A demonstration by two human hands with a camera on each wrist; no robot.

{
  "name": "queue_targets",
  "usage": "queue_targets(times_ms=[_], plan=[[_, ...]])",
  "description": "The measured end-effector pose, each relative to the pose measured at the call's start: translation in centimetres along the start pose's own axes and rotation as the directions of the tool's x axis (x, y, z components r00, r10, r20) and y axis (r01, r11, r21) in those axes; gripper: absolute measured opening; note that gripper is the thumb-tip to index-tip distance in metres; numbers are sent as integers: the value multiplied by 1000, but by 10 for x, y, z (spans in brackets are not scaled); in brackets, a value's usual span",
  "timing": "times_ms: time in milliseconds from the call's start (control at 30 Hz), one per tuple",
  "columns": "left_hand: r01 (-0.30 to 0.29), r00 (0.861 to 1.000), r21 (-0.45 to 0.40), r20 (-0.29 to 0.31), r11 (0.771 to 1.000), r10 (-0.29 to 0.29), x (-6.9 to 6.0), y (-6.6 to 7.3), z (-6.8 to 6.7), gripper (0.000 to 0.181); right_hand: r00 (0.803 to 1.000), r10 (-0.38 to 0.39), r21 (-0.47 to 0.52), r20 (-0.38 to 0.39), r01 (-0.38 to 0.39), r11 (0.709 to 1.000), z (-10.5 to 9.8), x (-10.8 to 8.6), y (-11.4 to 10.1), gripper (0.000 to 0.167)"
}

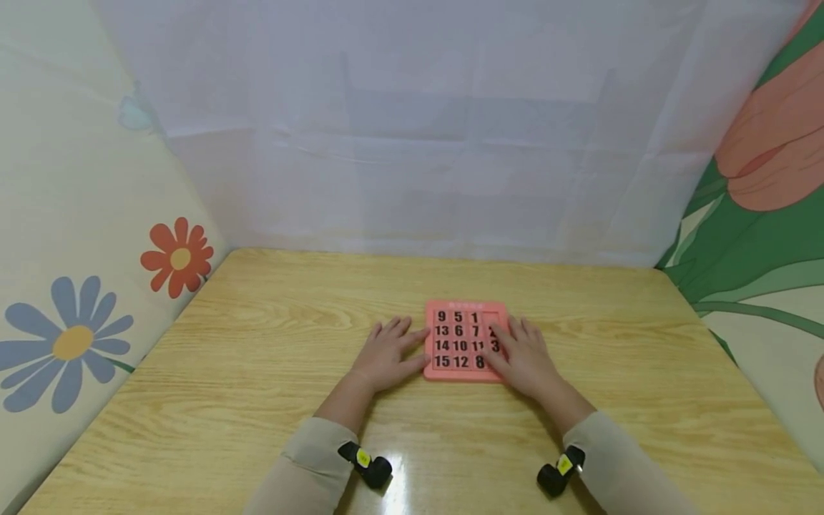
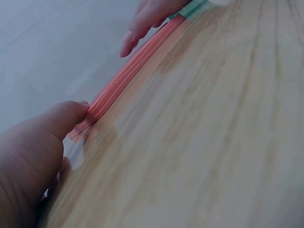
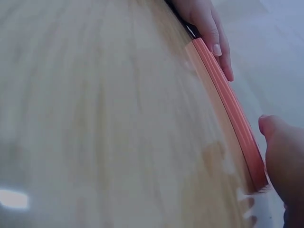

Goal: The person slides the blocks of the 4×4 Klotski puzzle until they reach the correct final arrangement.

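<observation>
A pink sliding number puzzle [image 1: 458, 339] lies flat on the table, its black-numbered tiles facing up and a vacant slot [image 1: 491, 317] at its top right corner. My left hand [image 1: 389, 360] rests at the puzzle's left edge, where thumb and forefinger touch the frame with fingers spread. Over the right side lies my right hand [image 1: 526, 363], its fingers and thumb loosely extended across the right-hand tiles; the bottom right corner is hidden under it. Both wrist views show the puzzle's ridged pink side [image 2: 128, 73] edge-on, with the right thumb [image 3: 271, 127] raised just above it.
The wood-grain table [image 1: 257, 343] extends around the puzzle on all sides. A white cloth [image 1: 450, 164] hangs behind it, and flower-printed panels [image 1: 71, 214] flank both sides. A small black camera [image 1: 370, 465] is strapped on each wrist.
</observation>
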State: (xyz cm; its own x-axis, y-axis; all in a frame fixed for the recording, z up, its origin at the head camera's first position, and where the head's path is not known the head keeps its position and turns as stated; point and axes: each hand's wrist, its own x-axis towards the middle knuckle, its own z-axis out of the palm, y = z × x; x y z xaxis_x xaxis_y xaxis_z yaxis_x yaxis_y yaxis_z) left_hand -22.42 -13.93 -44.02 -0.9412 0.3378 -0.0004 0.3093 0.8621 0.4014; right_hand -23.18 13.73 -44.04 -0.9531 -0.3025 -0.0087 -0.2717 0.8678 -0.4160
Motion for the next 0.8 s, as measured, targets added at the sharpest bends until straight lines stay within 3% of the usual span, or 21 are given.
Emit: queue_targets(times_ms=[467,800], plan=[[-8,1000,3,-11,1000,8,2,-2,2,59,1000,-21,7,8,21,1000,-2,-20,12,69],[-5,1000,-3,-10,1000,5,3,-2,3,60,999,-29,-12,18,29,1000,-5,-23,15,68]])
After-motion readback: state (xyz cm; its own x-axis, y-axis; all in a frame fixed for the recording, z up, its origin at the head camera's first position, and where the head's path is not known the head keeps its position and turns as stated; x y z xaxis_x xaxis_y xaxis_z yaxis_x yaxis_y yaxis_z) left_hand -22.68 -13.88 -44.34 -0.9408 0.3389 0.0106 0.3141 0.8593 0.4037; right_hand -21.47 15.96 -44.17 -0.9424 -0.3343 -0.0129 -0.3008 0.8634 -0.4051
